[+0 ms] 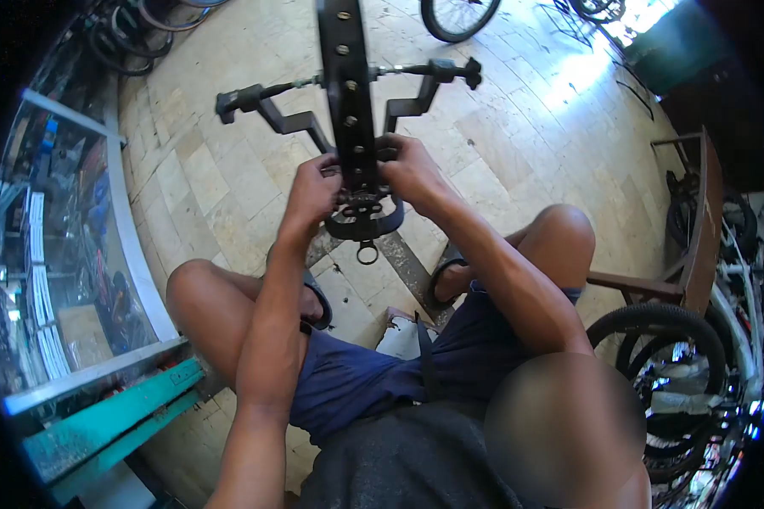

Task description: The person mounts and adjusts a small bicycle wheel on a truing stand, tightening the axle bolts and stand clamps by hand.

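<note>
A black bicycle wheel rim, seen edge-on with a row of small metal nipples or holes along its middle, stands upright in a dark truing stand. The axle ends rest in the stand's two arms, one on each side. My left hand is closed at the left side of the rim, low down. On the opposite side, my right hand has its fingers curled against the rim. My fingertips are partly hidden by the rim. Just below my hands are the stand's gauge parts and a metal ring.
A glass display case stands at the left, above a green wooden bench. Bicycle tyres lie at the upper left. A bicycle wheel is ahead. At the right are a wooden bench and more wheels.
</note>
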Demonstrator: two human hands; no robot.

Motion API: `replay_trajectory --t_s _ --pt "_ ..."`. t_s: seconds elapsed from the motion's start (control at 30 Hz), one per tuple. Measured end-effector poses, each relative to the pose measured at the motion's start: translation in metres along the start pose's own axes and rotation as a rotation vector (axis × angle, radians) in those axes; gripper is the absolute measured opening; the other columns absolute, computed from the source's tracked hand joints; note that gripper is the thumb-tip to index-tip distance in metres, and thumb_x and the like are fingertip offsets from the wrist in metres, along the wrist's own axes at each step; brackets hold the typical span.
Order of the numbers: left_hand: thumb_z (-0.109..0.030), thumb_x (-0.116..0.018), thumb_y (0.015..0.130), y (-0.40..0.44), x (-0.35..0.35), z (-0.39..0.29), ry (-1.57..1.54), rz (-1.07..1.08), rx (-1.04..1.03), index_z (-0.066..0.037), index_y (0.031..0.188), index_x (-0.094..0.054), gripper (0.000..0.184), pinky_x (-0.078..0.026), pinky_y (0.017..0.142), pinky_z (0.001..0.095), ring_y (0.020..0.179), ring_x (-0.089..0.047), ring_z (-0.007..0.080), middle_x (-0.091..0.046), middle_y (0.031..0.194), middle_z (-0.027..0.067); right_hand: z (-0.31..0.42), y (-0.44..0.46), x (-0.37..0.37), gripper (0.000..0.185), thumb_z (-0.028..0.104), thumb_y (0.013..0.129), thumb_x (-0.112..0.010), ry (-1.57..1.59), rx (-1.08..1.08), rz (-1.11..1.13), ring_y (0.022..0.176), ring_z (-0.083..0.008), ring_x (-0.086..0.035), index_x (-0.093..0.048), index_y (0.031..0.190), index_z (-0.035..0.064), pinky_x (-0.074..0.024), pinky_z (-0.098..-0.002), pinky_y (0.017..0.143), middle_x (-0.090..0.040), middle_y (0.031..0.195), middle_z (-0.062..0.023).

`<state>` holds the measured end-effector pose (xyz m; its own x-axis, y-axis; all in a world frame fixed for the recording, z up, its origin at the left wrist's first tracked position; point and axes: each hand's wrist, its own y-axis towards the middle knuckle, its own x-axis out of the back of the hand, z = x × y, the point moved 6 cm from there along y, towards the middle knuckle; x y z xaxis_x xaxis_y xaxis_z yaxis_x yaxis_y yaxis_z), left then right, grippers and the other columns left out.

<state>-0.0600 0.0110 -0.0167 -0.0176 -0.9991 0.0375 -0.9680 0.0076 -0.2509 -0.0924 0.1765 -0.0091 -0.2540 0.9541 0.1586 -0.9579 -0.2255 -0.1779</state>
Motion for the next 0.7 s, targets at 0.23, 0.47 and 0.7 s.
replay_trajectory --t_s 0.23,0.47,0.7 --pt "-0.018 -0.053 0.099 -0.002 0.001 0.002 -0.073 -0.013 0.05 -0.002 0.113 -0.067 0.026 -0.048 0.061 0.0277 0.075 -0.065 0.0116 -0.07 0.09 0.0047 0.001 -0.001 -0.004 0.025 -0.001 0.092 -0.066 0.584 -0.359 0.111 0.085 -0.0227 -0.07 -0.062 0.116 -0.005 -0.061 -0.0318 0.076 -0.07 0.102 -0.0133" --pt "-0.016 -0.067 0.094 0.0 0.001 0.016 0.321 0.004 0.064 -0.001 0.108 -0.066 0.02 -0.049 0.068 0.0297 0.084 -0.061 0.0113 -0.066 0.095 0.0024 0.008 0.002 0.011 0.026 0.002 0.09 -0.068 0.349 -0.313 0.414 0.078 -0.0175 -0.072 -0.066 0.115 -0.0039 -0.0591 -0.0285 0.064 -0.072 0.097 -0.0125" --pt "-0.011 -0.072 0.09 0.002 0.004 0.022 0.337 0.036 0.002 -0.002 0.112 -0.069 0.024 -0.047 0.063 0.0307 0.078 -0.06 0.0124 -0.066 0.09 0.0018 -0.007 0.017 0.042 0.023 0.007 0.086 -0.07 -0.326 -0.126 0.324 0.075 -0.0166 -0.071 -0.074 0.107 -0.0003 -0.0556 -0.0313 0.066 -0.075 0.086 -0.0104"
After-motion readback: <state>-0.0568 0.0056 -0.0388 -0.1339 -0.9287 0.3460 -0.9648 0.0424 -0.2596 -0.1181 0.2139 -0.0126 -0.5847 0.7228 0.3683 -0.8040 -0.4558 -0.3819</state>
